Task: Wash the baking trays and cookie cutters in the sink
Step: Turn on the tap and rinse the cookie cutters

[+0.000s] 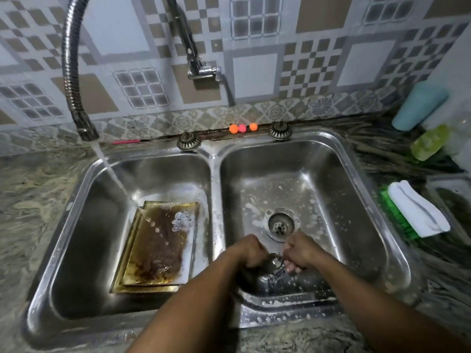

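Observation:
Two stacked baking trays (155,245), gold-rimmed and stained brown, lie in the left sink basin (84,225). Water from the flexible tap (74,80) hits their far left corner. A small pale cookie cutter (181,221) rests on the top tray. Over the right basin (331,200), near the drain (280,223), my left hand (248,249) and my right hand (302,249) both grip a small shiny metal cookie cutter (275,266) between them. Curled fingers hide most of it.
Soap suds speckle the right basin and the sink's front rim. On the counter to the right lie a white cloth on a green scrubber (418,208), a green bottle (430,142) and a teal bottle (418,105). Two sink strainers (188,141) sit on the back rim.

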